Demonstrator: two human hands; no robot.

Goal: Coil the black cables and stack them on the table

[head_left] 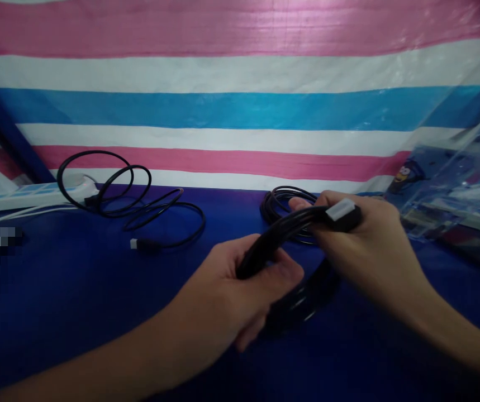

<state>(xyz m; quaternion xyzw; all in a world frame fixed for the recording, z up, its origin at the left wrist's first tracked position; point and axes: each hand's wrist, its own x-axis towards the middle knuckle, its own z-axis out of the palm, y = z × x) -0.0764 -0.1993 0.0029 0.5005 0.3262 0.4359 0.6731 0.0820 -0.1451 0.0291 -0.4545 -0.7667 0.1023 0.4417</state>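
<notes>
Both hands grip one coiled black cable (294,301) above the blue bench (76,301): the left hand (240,290) wraps its lower loops, the right hand (361,240) pinches its white-tipped plug (342,212). Left of this cable, a loose black cable (139,212) lies beside a white power strip (22,195).

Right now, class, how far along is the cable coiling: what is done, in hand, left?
Done: most of the black cable bundle is gathered into loops. In hand: the left hand grips the loops while the right hand holds the plug end. Left: the loose black cable lies uncoiled on the blue table.
</notes>
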